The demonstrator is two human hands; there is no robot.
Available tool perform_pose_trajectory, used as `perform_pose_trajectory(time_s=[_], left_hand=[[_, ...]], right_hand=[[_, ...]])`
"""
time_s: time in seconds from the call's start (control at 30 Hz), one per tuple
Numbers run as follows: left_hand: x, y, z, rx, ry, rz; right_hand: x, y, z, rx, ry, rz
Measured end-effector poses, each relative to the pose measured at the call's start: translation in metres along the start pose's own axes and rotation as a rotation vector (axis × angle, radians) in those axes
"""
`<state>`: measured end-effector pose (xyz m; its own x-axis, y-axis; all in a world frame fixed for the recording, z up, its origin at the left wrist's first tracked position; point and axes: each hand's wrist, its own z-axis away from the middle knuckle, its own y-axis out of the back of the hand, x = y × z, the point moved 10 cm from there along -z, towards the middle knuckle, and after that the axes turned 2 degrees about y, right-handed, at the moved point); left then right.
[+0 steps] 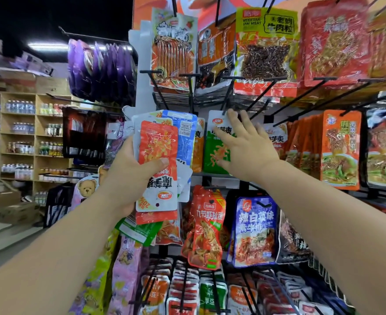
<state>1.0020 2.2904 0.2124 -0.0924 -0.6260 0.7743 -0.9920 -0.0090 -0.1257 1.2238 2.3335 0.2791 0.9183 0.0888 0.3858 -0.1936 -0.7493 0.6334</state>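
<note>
The front snack packet (157,151) is orange-red with a white end, the packet behind it (185,142) blue and white, the hanging packet (213,158) green with a white top.
</note>
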Motion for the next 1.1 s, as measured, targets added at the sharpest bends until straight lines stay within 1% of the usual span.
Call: perform_pose_trajectory(time_s=[0.1, 0.23, 0.3, 0.37, 0.5, 0.73, 0.83, 0.9, 0.97, 1.07, 1.1], left_hand=[[0.001, -0.001, 0.001, -0.007, -0.010, -0.005], [0.002, -0.001, 0.001, -0.019, -0.009, 0.000], [0.001, -0.001, 0.001, -0.024, -0.007, 0.002], [0.001, -0.001, 0.000, -0.021, -0.008, 0.003], [0.002, -0.001, 0.001, -0.019, -0.013, 0.008], [-0.002, 0.002, 0.000, 0.006, 0.005, -0.008], [-0.001, 0.003, -0.001, 0.019, 0.016, -0.013], [0.002, 0.002, 0.000, 0.024, 0.016, -0.013], [0.009, 0.003, 0.001, 0.045, -0.003, 0.003], [0.027, 0.004, 0.009, 0.078, -0.081, 0.034], [0.034, 0.003, 0.014, 0.087, -0.102, 0.060]], right_hand=[[-0.001, -0.004, -0.004, -0.043, -0.005, 0.034], [-0.010, 0.004, -0.008, 0.029, -0.027, -0.010], [-0.011, 0.003, -0.009, 0.023, -0.037, 0.007], [-0.008, -0.005, -0.012, -0.042, -0.047, 0.030], [-0.007, -0.027, -0.019, -0.200, -0.047, 0.002], [-0.010, -0.043, -0.033, -0.324, -0.104, -0.036], [-0.014, -0.041, -0.031, -0.338, -0.112, -0.023], [-0.017, -0.032, -0.029, -0.306, -0.104, -0.075], [-0.023, -0.010, -0.023, -0.205, -0.095, -0.239], [-0.027, 0.045, -0.001, 0.113, -0.128, -0.709], [-0.030, 0.061, 0.011, 0.189, -0.136, -0.885]])
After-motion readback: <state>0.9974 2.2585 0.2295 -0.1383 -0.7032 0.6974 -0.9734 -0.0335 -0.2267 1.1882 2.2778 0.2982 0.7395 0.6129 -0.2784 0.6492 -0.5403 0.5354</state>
